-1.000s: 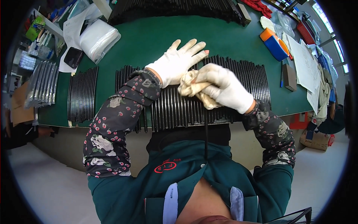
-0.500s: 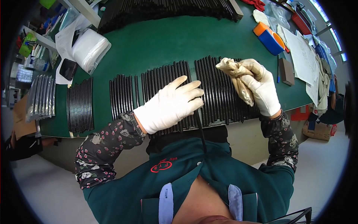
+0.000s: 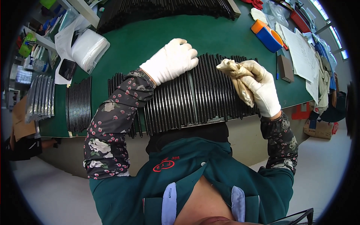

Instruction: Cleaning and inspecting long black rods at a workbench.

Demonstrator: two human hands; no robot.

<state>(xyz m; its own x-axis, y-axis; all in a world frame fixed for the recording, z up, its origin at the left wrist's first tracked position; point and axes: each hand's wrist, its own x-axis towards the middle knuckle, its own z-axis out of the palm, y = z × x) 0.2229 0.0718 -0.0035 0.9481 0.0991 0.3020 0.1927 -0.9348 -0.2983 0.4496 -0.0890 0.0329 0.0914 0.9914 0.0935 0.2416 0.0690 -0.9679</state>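
The left hand [image 3: 170, 62] has just moved to the far ends of the rods [image 3: 168, 107]; its fingers are curled, but whether they grip one, I cannot tell. The rods lie below and right of it, now less covered. The right hand [image 3: 264, 88] still pinches the cloth [image 3: 245, 96]. The rod earlier sticking out toward the body is gone from there.

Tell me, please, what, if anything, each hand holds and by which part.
The right hand grips a crumpled cloth by its bunched middle. The left hand curls over black rods; whether it holds one is unclear.
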